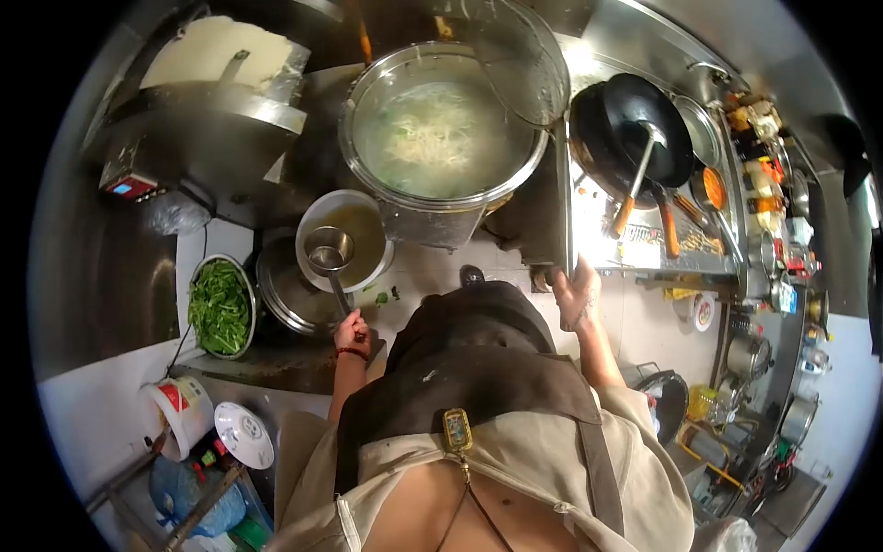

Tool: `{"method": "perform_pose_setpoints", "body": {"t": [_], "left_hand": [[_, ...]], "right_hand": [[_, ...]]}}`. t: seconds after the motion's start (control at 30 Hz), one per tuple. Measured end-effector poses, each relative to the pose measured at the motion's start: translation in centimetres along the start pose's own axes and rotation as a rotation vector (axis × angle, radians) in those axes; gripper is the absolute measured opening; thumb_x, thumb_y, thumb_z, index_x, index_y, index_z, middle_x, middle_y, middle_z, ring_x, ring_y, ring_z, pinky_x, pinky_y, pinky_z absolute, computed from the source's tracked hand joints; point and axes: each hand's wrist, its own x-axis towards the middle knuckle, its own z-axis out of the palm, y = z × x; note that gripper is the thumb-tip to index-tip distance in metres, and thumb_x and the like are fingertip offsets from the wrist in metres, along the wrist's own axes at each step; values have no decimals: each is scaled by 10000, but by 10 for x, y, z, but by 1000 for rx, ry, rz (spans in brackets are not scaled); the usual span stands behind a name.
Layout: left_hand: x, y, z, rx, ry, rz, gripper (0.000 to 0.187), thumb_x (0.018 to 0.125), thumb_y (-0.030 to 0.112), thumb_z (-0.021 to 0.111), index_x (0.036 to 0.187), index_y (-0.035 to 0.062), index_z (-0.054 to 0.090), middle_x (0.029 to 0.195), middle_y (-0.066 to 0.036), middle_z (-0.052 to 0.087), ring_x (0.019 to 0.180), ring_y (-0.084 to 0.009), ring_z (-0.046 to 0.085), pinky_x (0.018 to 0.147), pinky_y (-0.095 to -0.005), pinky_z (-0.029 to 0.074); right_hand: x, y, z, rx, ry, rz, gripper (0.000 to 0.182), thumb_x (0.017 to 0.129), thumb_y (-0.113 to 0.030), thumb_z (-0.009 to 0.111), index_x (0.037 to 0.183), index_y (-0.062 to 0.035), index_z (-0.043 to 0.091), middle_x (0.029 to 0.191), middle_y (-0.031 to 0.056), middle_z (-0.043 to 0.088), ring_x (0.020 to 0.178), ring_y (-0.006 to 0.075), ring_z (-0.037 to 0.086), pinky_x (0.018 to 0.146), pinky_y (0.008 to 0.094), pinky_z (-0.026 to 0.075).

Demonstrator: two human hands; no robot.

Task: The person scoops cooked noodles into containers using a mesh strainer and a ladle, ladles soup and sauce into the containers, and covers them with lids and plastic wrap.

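My left hand is closed around the handle of a metal ladle. The ladle's bowl hangs over a white bucket that holds cloudy liquid. On the other side, my right hand grips the long handle of a large mesh strainer. Its round mesh is raised above the right rim of a big steel pot. Pale noodles float in the steaming, cloudy water there. Left of the bucket, a lidded pot sits partly behind it.
A bowl of chopped greens stands at the left. Black woks with a spatula and a ladle of orange sauce lie on the right-hand counter. Seasoning containers line the far right. A block of dough rests at upper left.
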Motion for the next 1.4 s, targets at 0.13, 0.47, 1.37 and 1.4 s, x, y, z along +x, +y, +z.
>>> {"method": "perform_pose_setpoints", "body": {"t": [0.13,0.47,1.37,1.4], "left_hand": [[-14,0,-10,-4,42,1,279,848,95,657,683,101,433,601,12,452,426,-65,358,396,-205,315],[-40,-14,-14,-83,98,37,218,832,79,683,744,69,484,610,7,461,454,-73,393,397,-193,328],[-48,-34,-24,-152,204,-52,177,835,74,677,753,56,522,605,20,464,446,-64,387,387,-204,324],[-51,-27,-17,-119,204,-43,177,835,78,678,753,58,523,605,20,467,450,-63,391,391,-207,328]], "right_hand": [[12,8,7,144,-51,27,291,821,-55,592,1079,49,505,630,82,552,564,139,534,507,293,431],[89,-7,34,-78,-61,-100,383,779,-129,617,1100,54,515,863,209,616,812,352,610,737,441,490],[193,-6,156,1077,-730,916,121,908,-69,390,812,-24,333,626,35,392,496,133,414,423,274,362],[193,-5,148,1152,-775,903,82,908,-42,378,853,-7,328,647,45,406,505,138,424,431,280,381]]}}
